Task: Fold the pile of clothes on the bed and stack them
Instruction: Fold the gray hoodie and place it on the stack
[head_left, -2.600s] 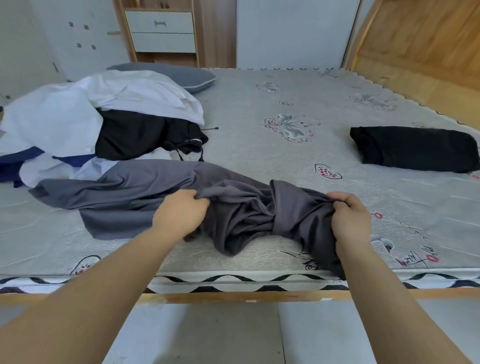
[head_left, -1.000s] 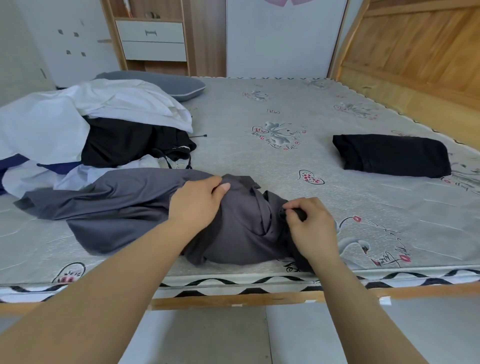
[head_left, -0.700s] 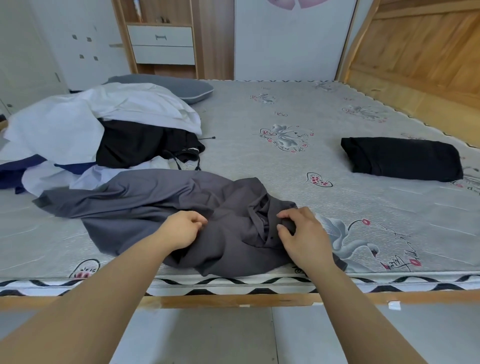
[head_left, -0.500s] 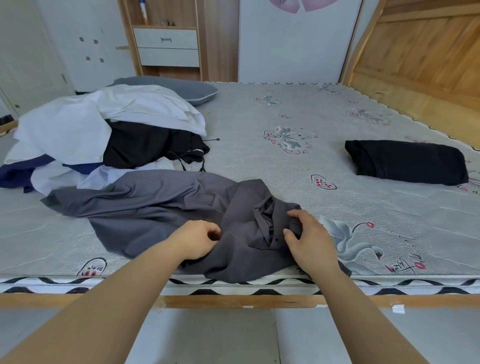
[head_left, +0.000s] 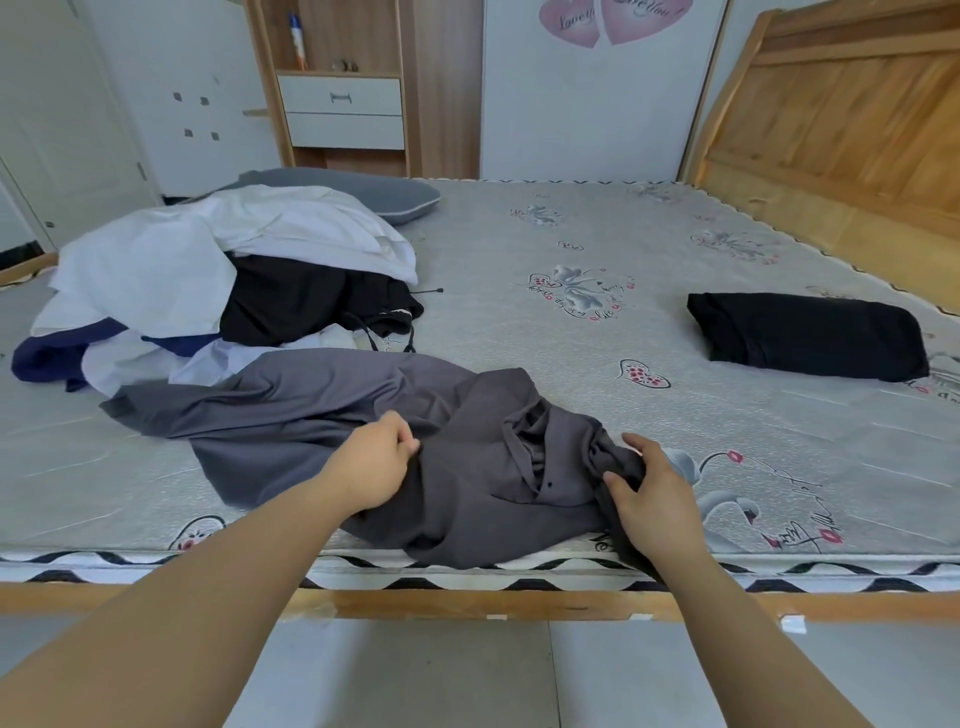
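Now that I have spread the bunched grey garment (head_left: 363, 415) flatter beside the pile (head_left: 208, 280), left hand (head_left: 371, 467) and right hand (head_left: 654, 499) each pinch its cloth, ready for folding.

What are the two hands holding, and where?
Both hold the grey garment: left hand pinches its middle, right hand grips its bunched right end.

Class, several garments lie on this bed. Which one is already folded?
The black garment lying alone on the right side of the mattress: it is a neat compact rectangle, while the grey garment and the pile are crumpled.
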